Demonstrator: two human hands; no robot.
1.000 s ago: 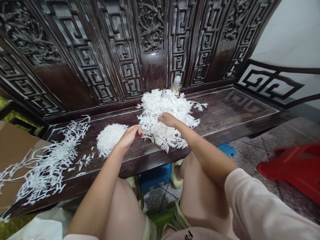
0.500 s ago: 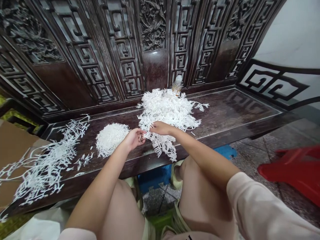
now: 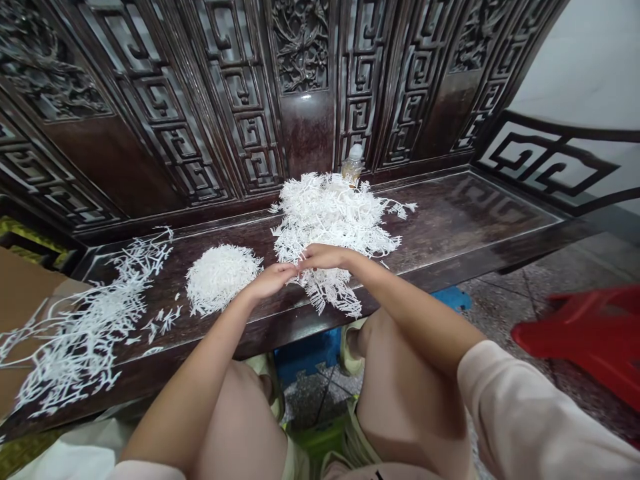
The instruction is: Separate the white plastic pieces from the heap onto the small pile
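A big heap of white branched plastic pieces [image 3: 330, 213] lies on the dark carved wooden bench [image 3: 465, 227]. My right hand [image 3: 324, 257] is closed on a white branched piece [image 3: 333, 293] that hangs from it over the bench's front edge. My left hand [image 3: 273, 279] meets it fingertip to fingertip and pinches the same piece. Left of my hands sits a smaller round mound of small white bits [image 3: 220, 277].
Bare white stems [image 3: 85, 327] are strewn over the bench's left end and a brown cardboard box [image 3: 20, 293]. A small bottle [image 3: 353, 163] stands behind the heap. A red plastic stool [image 3: 585, 333] is on the tiled floor at right; a blue object [image 3: 310, 350] lies under the bench.
My right hand pulled one branched piece out of the big heap toward the front edge. My left hand came over from near the small mound to join it.
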